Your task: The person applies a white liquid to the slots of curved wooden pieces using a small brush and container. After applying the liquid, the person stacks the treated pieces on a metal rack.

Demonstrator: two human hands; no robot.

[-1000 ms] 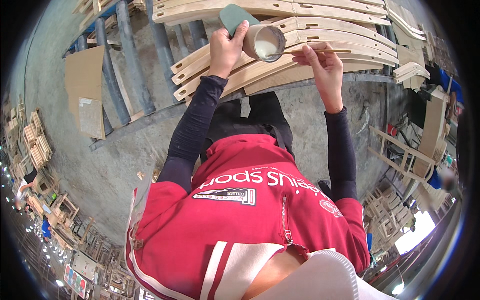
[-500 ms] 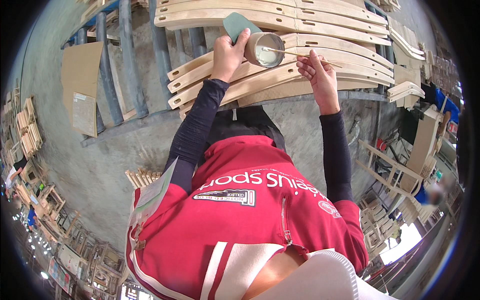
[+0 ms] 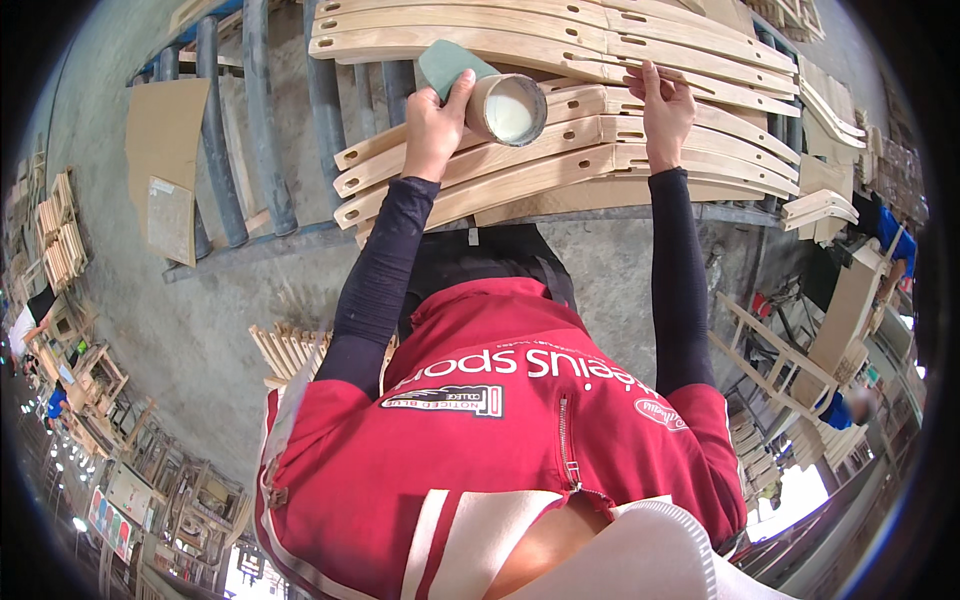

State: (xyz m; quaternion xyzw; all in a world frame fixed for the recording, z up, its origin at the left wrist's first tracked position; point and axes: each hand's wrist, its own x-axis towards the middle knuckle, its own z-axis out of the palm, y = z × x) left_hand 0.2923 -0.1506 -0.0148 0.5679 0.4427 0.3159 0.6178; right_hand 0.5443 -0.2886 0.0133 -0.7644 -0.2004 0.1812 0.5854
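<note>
My left hand [image 3: 432,128] is closed around a round cup [image 3: 476,110] that holds a white, glue-like liquid [image 3: 510,116]. A flat green piece [image 3: 452,66] with a rounded end sticks out past the same hand, beside the cup. Over to the right, my right hand [image 3: 666,112] pinches a thin wooden stick [image 3: 700,88] above the curved wooden slats. Whether the stick's tip touches wood is too small to tell. Beneath both hands lie several pale slats [image 3: 560,137] with oblong slots near their ends, in a farther group and a nearer group.
The slats rest on a rack of dark rollers [image 3: 262,110]. A brown cardboard sheet [image 3: 165,130] leans at its left. Curved wooden parts [image 3: 820,208] lie at the right end. A wooden frame [image 3: 775,355] stands on the right, and a person in blue [image 3: 895,240] is beyond.
The stick has come out of the cup; my right hand has moved up and right with it, over the slats. My left hand and the cup have shifted slightly left.
</note>
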